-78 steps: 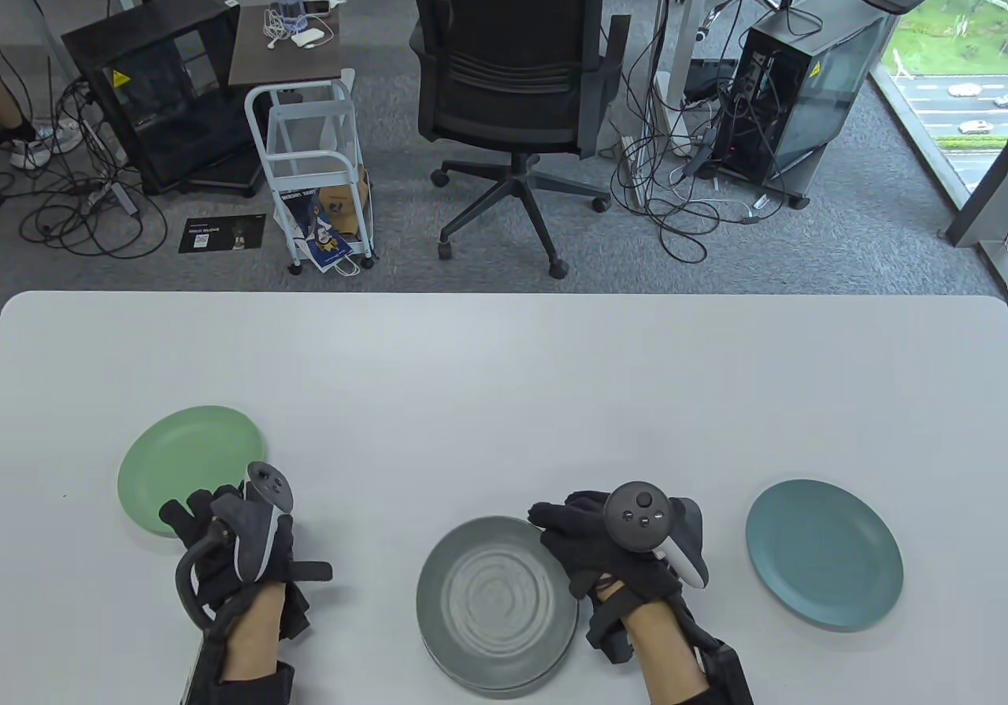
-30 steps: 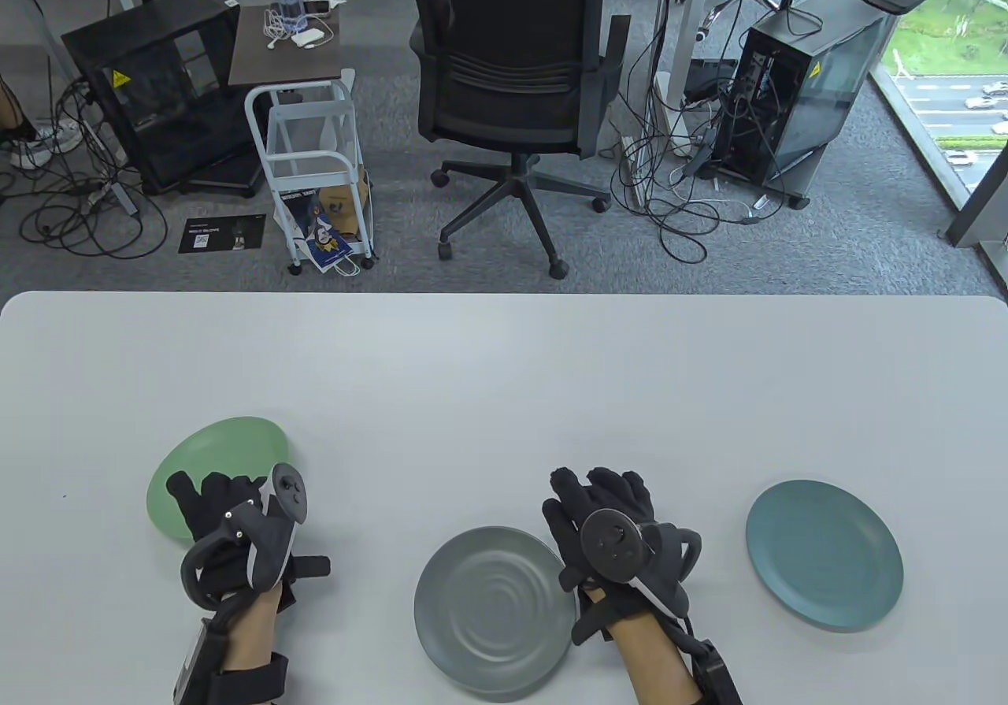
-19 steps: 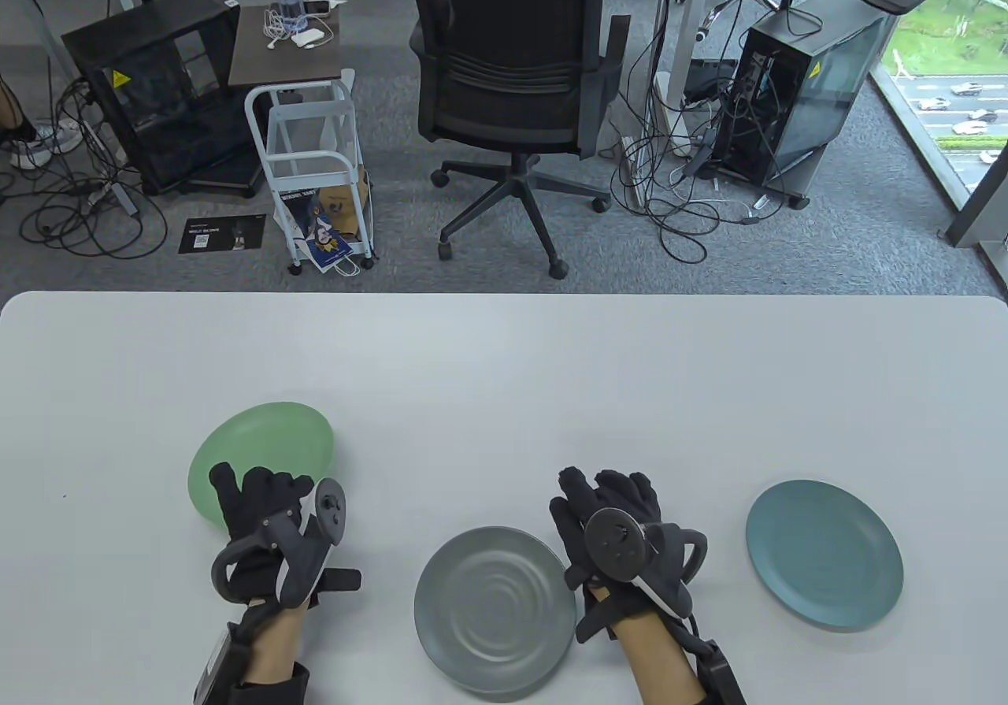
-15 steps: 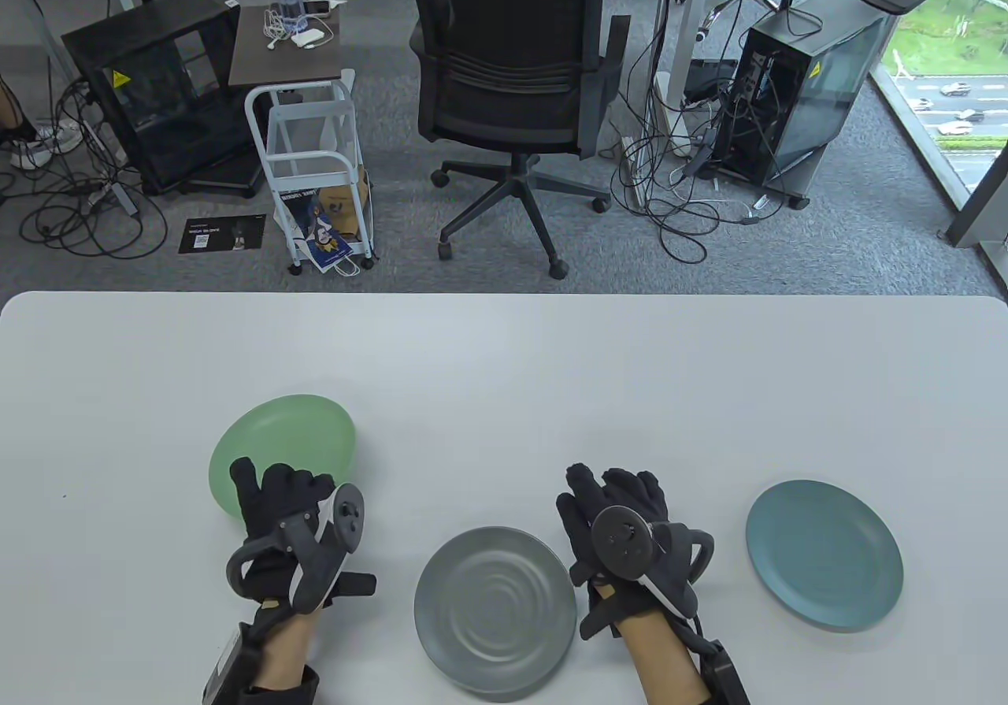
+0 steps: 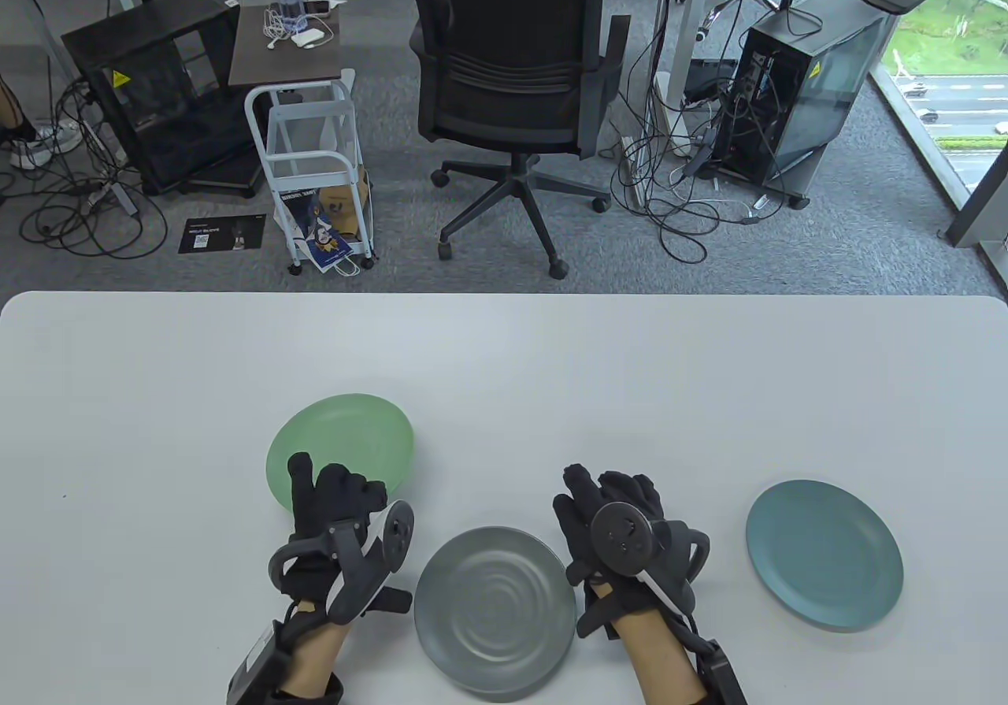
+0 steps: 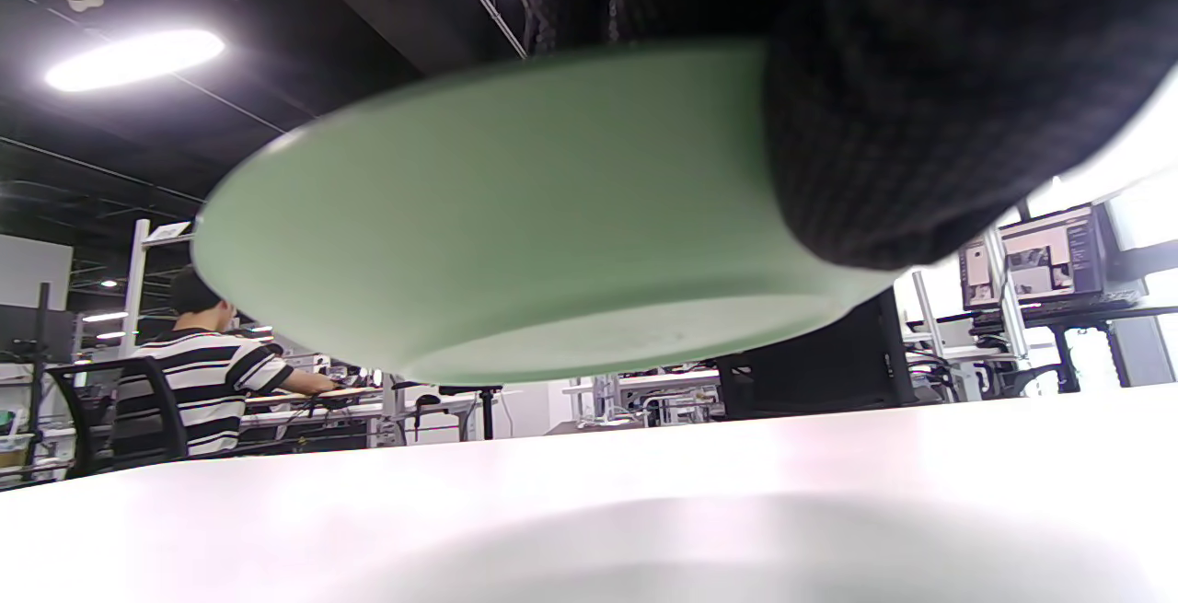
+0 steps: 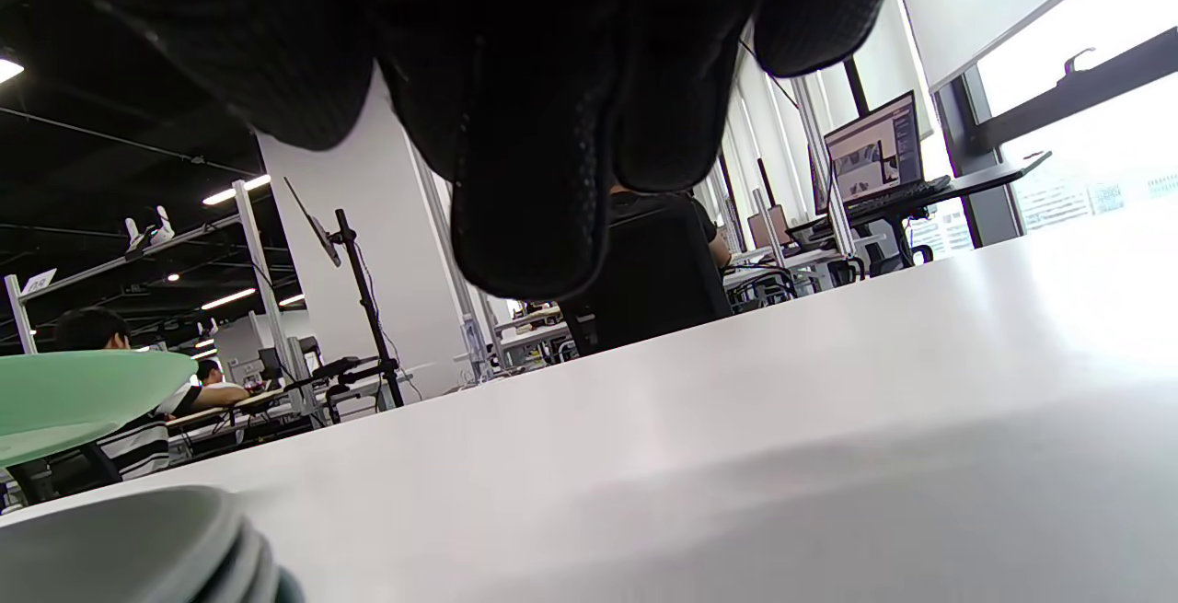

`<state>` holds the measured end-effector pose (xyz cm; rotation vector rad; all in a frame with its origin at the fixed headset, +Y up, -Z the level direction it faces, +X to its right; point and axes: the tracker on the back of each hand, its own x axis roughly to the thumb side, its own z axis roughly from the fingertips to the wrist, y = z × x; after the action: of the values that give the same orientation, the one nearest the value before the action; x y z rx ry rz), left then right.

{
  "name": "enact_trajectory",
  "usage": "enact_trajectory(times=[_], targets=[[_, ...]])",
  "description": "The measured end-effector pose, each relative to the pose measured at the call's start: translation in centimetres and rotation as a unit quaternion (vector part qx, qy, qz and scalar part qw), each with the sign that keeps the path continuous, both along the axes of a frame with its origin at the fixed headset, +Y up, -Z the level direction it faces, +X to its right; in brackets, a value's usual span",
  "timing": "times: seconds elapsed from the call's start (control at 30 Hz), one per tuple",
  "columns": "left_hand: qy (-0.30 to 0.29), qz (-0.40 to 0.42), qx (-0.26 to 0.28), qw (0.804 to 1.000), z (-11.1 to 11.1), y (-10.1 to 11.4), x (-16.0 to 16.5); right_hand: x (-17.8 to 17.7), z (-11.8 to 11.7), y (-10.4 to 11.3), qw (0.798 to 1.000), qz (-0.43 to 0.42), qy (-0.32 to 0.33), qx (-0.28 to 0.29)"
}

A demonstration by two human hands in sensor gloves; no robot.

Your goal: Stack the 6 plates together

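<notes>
Table view: my left hand point(image 5: 335, 512) grips the green plate point(image 5: 346, 441) by its near rim and holds it off the desk point(image 5: 504, 358), up-left of the grey stack point(image 5: 494, 609). The stack sits by the near edge of the desk, about at its middle. My right hand point(image 5: 618, 528) rests just right of the stack, fingers point(image 5: 583, 492) stretched forward, holding nothing. The blue plate point(image 5: 823, 554) lies alone toward the near right corner, well apart from the stack.

Left wrist view: I see the green plate point(image 6: 515, 226) from below, tilted, clear of the desk point(image 6: 828, 492), with a gloved finger point(image 6: 920, 115) wrapped under its right edge. The grip is on one side only.

Right wrist view: my fingers point(image 7: 534, 152) hang loose above the desk point(image 7: 828, 419), closed on nothing. The stack's rims point(image 7: 138, 548) show at the lower left, several layers, though I cannot count them. The green plate point(image 7: 74, 400) hangs above and beyond them.

Risks, as I judge them: the one-sided hold could let the plate tip or slip out if I swing it fast. If I lower it while tilted, its far edge may strike the stack's rim and shove the pile. Setting it down off centre would leave it sitting crooked. My right hand is close enough to be clipped.
</notes>
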<state>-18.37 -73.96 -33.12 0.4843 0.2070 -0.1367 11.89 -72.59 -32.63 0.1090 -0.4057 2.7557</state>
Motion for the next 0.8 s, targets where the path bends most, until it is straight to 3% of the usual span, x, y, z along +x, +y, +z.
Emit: enact_trajectory(times=[0.8], targets=[[-0.113, -0.018, 0.012, 0.993, 3.0, 1.7, 6.2, -1.8, -0.7, 0.0, 0.992, -0.100, 0.043, -0.066]])
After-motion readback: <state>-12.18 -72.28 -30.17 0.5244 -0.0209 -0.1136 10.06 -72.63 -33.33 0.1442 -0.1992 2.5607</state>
